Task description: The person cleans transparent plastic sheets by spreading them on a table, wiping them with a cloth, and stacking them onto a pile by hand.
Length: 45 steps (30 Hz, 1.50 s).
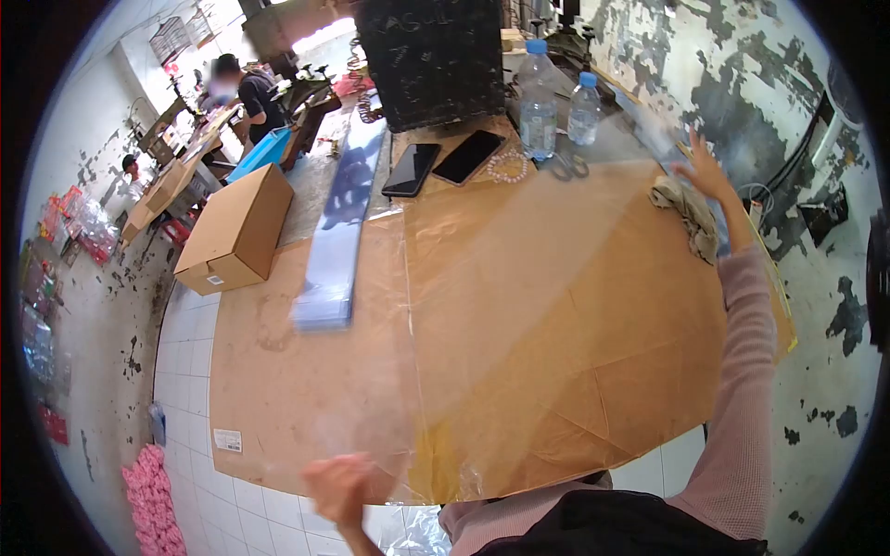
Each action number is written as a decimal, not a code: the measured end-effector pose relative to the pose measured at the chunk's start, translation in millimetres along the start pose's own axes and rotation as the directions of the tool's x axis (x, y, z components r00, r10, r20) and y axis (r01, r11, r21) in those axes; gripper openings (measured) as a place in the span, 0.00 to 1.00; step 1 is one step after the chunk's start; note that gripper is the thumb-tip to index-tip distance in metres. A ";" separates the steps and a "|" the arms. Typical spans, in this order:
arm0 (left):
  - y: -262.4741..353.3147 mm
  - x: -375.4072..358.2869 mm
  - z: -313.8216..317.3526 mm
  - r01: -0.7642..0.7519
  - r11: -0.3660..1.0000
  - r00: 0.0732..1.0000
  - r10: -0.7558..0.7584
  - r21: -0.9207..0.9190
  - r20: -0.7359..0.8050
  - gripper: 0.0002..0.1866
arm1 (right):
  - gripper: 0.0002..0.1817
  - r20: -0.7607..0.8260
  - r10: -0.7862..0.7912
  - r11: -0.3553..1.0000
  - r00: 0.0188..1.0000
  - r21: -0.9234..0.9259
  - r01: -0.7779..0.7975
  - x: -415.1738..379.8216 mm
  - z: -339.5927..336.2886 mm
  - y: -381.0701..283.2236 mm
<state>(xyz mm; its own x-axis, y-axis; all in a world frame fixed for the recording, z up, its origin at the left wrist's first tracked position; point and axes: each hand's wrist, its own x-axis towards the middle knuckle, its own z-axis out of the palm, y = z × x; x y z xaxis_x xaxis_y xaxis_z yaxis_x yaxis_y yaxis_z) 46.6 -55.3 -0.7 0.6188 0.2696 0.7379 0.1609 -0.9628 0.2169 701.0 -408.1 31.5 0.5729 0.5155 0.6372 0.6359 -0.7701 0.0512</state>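
Left hand [341, 484], at the table [278, 389]'s near edge, grips film [547, 278], apparently to spread it; right hand [706, 171], far-right corner: grip unclear.

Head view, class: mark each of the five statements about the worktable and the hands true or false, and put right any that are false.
1. The left hand is at the near edge of the table. True.
2. The right hand holds the scissors. False: they lie on the table near the two bottles.
3. The cardboard box sits to the left of the long bluish plastic strip. True.
4. The two phones are stacked. False: they lie side by side.
5. Both bottles have blue caps. True.
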 end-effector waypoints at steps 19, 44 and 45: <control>31.5 -6.3 30.8 0.234 0.960 0.953 -0.194 -0.156 0.235 0.06 | 0.25 -0.109 -0.497 0.256 0.861 0.930 0.265 -60.5 -169.2 -390.7; 0.7 -34.6 -23.7 0.183 0.955 0.933 -0.243 0.231 0.264 0.05 | 0.15 0.146 -0.392 0.909 0.908 0.216 0.358 -50.0 23.2 -162.3; -7.3 -45.9 -35.2 0.185 0.936 0.930 -0.265 0.298 0.254 0.04 | 0.16 0.203 -0.297 0.926 0.933 0.298 0.230 -46.3 19.3 -154.8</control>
<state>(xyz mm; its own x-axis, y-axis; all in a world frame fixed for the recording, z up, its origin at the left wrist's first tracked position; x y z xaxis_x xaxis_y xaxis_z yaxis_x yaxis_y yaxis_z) -10.1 -60.1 -13.6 0.7284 0.5018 0.4666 0.4944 -0.8563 0.1491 586.0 -305.5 -20.8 0.4505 0.7858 0.4237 0.8751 -0.4826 -0.0353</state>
